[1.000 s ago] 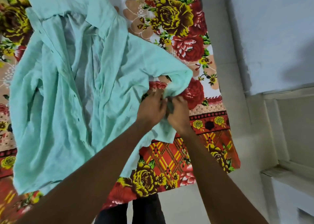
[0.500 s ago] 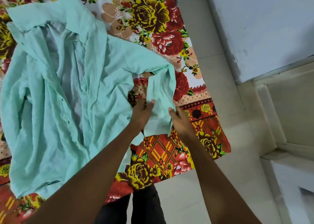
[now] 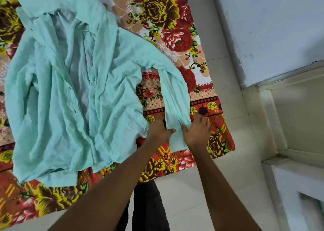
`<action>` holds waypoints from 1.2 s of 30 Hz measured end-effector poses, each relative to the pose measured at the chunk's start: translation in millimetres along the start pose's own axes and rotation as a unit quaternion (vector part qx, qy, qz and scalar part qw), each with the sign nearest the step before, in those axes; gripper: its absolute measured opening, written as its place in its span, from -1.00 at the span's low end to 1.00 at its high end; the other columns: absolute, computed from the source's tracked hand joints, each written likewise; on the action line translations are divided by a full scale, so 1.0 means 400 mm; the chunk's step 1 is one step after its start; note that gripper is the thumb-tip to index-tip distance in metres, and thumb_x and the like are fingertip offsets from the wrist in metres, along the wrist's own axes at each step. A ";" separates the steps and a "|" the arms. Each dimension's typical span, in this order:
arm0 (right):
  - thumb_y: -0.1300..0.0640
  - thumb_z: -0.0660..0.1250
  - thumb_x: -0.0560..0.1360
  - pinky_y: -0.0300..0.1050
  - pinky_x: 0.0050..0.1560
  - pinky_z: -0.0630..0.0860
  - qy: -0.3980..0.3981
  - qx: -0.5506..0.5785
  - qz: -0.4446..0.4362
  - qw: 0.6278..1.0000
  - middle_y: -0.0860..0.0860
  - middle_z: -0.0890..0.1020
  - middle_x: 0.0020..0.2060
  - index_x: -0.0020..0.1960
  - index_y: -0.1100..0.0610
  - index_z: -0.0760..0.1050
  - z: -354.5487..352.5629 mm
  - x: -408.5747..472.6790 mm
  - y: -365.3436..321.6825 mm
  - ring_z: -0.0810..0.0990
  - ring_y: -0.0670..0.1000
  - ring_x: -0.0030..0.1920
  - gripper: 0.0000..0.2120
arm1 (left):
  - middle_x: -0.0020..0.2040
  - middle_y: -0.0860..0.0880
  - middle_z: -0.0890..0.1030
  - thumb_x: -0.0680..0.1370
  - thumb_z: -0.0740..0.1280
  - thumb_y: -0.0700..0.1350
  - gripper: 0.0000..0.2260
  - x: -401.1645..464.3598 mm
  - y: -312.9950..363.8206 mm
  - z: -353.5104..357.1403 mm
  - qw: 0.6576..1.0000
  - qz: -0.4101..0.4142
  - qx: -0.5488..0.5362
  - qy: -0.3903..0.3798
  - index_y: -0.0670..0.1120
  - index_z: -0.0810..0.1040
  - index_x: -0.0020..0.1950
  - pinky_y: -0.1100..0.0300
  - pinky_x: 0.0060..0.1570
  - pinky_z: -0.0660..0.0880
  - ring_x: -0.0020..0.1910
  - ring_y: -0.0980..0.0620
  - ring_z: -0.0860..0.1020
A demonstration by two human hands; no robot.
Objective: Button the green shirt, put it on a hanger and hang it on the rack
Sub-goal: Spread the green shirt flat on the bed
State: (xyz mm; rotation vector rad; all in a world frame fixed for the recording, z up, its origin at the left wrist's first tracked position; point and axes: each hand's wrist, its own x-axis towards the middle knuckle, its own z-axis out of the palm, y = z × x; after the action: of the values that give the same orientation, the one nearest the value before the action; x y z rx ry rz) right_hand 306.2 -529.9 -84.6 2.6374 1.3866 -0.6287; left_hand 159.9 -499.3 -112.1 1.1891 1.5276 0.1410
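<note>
Head cam: both hands flattening the sleeve (image 3: 175, 97) of the green shirt (image 3: 73, 94).
Left hand (image 3: 160, 129) and right hand (image 3: 198, 130) lie open beside the cuff; unbuttoned placket lies leftward, nearer the left hand.

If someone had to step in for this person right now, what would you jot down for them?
Left hand and right hand: both open, pressing flat on either side of the sleeve end.
Green shirt: spread open, front up, on the floral bedsheet, sleeve laid out straight.
Done: shirt spread out.
Left: front is unbuttoned; then hanger and rack, neither in view.
</note>
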 end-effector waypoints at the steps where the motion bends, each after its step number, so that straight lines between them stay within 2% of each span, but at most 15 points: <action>1: -0.05 0.45 0.54 0.23 0.34 0.45 0.032 -0.022 -0.017 0.999 0.13 0.48 0.36 0.44 0.09 0.36 0.007 -0.019 -0.020 0.43 0.21 0.40 -0.44 | 0.07 -0.12 0.70 0.44 0.58 0.03 -0.45 -0.010 -0.011 -0.011 0.999 0.016 0.025 0.015 -0.12 0.43 0.30 -0.03 -0.03 0.62 0.06 -0.16 0.67; 3: 0.03 0.42 0.55 0.21 0.34 0.43 0.081 0.001 -0.082 0.993 0.10 0.48 0.37 0.45 0.07 0.40 0.023 -0.053 -0.069 0.41 0.18 0.41 -0.49 | -0.06 -0.07 0.72 0.46 0.54 0.08 -0.56 -0.038 -0.035 -0.037 0.996 0.038 0.039 0.072 -0.06 0.49 0.22 0.09 -0.14 0.56 -0.05 -0.10 0.68; 5: 0.09 0.37 0.57 0.18 0.31 0.45 0.101 0.060 -0.161 0.980 0.09 0.50 0.35 0.42 0.09 0.45 0.045 -0.090 -0.139 0.44 0.17 0.39 -0.57 | -0.18 -0.01 0.71 0.52 0.47 0.07 -0.75 -0.082 -0.061 -0.082 0.986 0.050 -0.010 0.160 -0.01 0.57 0.10 0.12 -0.19 0.53 -0.16 -0.03 0.68; 8: 0.19 0.33 0.58 0.13 0.35 0.46 0.077 0.155 -0.271 0.947 0.13 0.54 0.32 0.37 0.17 0.51 0.087 -0.156 -0.285 0.46 0.18 0.36 -0.64 | -0.17 0.01 0.69 0.58 0.38 -0.07 -0.93 -0.138 -0.120 -0.190 0.942 0.071 -0.096 0.312 -0.04 0.60 0.03 0.05 -0.16 0.59 -0.22 0.02 0.66; 11: 0.31 0.33 0.56 0.09 0.43 0.44 0.019 0.208 -0.373 0.904 0.22 0.55 0.28 0.32 0.28 0.54 0.137 -0.236 -0.461 0.50 0.23 0.35 -0.67 | -0.06 -0.03 0.66 0.59 0.33 -0.20 -0.88 -0.178 -0.229 -0.350 0.883 0.064 -0.104 0.453 -0.11 0.59 0.11 -0.03 -0.10 0.58 -0.15 -0.04 0.63; 15: 0.32 0.32 0.58 0.03 0.44 0.45 -0.051 0.197 -0.459 0.865 0.22 0.55 0.30 0.37 0.28 0.53 0.183 -0.307 -0.671 0.49 0.21 0.39 -0.64 | 0.15 -0.20 0.60 0.56 0.30 -0.26 -0.72 -0.197 -0.402 -0.570 0.841 -0.001 -0.014 0.541 -0.20 0.54 0.27 -0.11 0.25 0.42 0.18 -0.27 0.53; 18: 0.28 0.31 0.61 0.01 0.45 0.42 -0.101 0.153 -0.523 0.832 0.20 0.52 0.36 0.45 0.27 0.47 0.220 -0.329 -0.804 0.46 0.18 0.45 -0.59 | 0.27 -0.28 0.53 0.56 0.31 -0.19 -0.60 -0.177 -0.510 -0.714 0.832 -0.087 0.040 0.546 -0.21 0.47 0.40 -0.10 0.34 0.28 0.34 -0.31 0.43; 21: 0.19 0.32 0.63 0.05 0.45 0.40 -0.113 0.077 -0.596 0.791 0.16 0.46 0.46 0.54 0.20 0.37 0.270 -0.326 -0.904 0.37 0.15 0.51 -0.51 | 0.31 -0.24 0.54 0.56 0.35 -0.08 -0.53 -0.148 -0.575 -0.799 0.837 -0.147 -0.030 0.526 -0.17 0.43 0.45 -0.13 0.33 0.38 0.35 -0.27 0.45; 22: 0.14 0.31 0.64 0.06 0.47 0.38 -0.106 0.045 -0.616 0.779 0.14 0.43 0.49 0.57 0.17 0.33 0.290 -0.322 -0.925 0.34 0.14 0.54 -0.48 | 0.24 -0.21 0.60 0.56 0.38 -0.04 -0.54 -0.140 -0.591 -0.818 0.847 -0.150 -0.077 0.504 -0.16 0.45 0.42 -0.10 0.27 0.45 0.27 -0.22 0.53; 24: 0.05 0.28 0.66 0.08 0.50 0.32 -0.096 -0.017 -0.627 0.773 0.10 0.35 0.56 0.64 0.11 0.21 0.320 -0.299 -0.934 0.28 0.10 0.59 -0.41 | -0.08 -0.10 0.65 0.52 0.43 0.00 -0.68 -0.130 -0.608 -0.834 0.880 -0.127 -0.143 0.434 -0.15 0.59 0.19 0.03 -0.02 0.52 -0.08 -0.08 0.59; 26: -0.04 0.21 0.68 0.05 0.56 0.21 -0.090 -0.087 -0.625 0.770 0.07 0.22 0.64 0.67 0.11 0.08 0.341 -0.262 -0.914 0.19 0.06 0.64 -0.36 | -0.26 -0.10 0.55 0.53 0.41 -0.05 -0.79 -0.124 -0.624 -0.851 0.901 -0.109 -0.141 0.395 -0.21 0.63 -0.06 0.10 -0.20 0.40 -0.24 0.00 0.49; 29: -0.09 0.14 0.71 0.02 0.64 0.01 -0.075 -0.179 -0.643 0.741 0.07 -0.01 0.70 0.69 0.11 -0.01 0.356 -0.221 -0.866 -0.01 0.04 0.69 -0.34 | -0.12 -0.20 0.54 0.62 0.29 -0.14 -0.77 -0.121 -0.654 -0.912 0.861 -0.094 -0.218 0.450 -0.32 0.59 0.06 0.07 -0.19 0.37 -0.13 -0.03 0.48; 32: -0.04 0.14 0.71 0.06 0.66 -0.03 -0.094 -0.197 -0.639 0.737 0.06 -0.06 0.70 0.70 0.10 -0.02 0.344 -0.213 -0.861 -0.07 0.05 0.70 -0.35 | -0.12 -0.09 0.60 0.66 0.27 -0.10 -0.81 -0.160 -0.664 -1.004 0.803 -0.051 -0.307 0.509 -0.22 0.58 0.07 0.14 -0.18 0.44 -0.17 0.01 0.54; 34: 0.04 0.20 0.66 0.12 0.65 0.03 -0.092 -0.203 -0.628 0.746 0.08 0.03 0.69 0.68 0.11 0.08 0.331 -0.224 -0.878 0.03 0.07 0.69 -0.36 | -0.25 0.06 0.64 0.62 0.36 0.04 -0.79 -0.189 -0.668 -1.037 0.837 -0.037 -0.291 0.462 -0.07 0.62 -0.08 0.19 -0.23 0.49 -0.30 0.14 0.57; 36: 0.09 0.25 0.59 0.12 0.57 0.20 -0.066 -0.157 -0.621 0.765 0.10 0.34 0.57 0.55 0.13 0.34 0.318 -0.258 -0.912 0.31 0.13 0.57 -0.46 | -0.17 0.01 0.70 0.50 0.44 0.26 -0.62 -0.217 -0.681 -1.036 0.899 -0.077 -0.269 0.336 -0.07 0.66 -0.06 0.16 -0.21 0.58 -0.25 0.06 0.66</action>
State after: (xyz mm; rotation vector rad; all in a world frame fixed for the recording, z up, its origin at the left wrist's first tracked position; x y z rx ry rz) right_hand -79.5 -431.4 -121.1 1.0757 2.7428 -0.5215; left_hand -342.6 -489.2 -83.5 0.5798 1.9877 0.8854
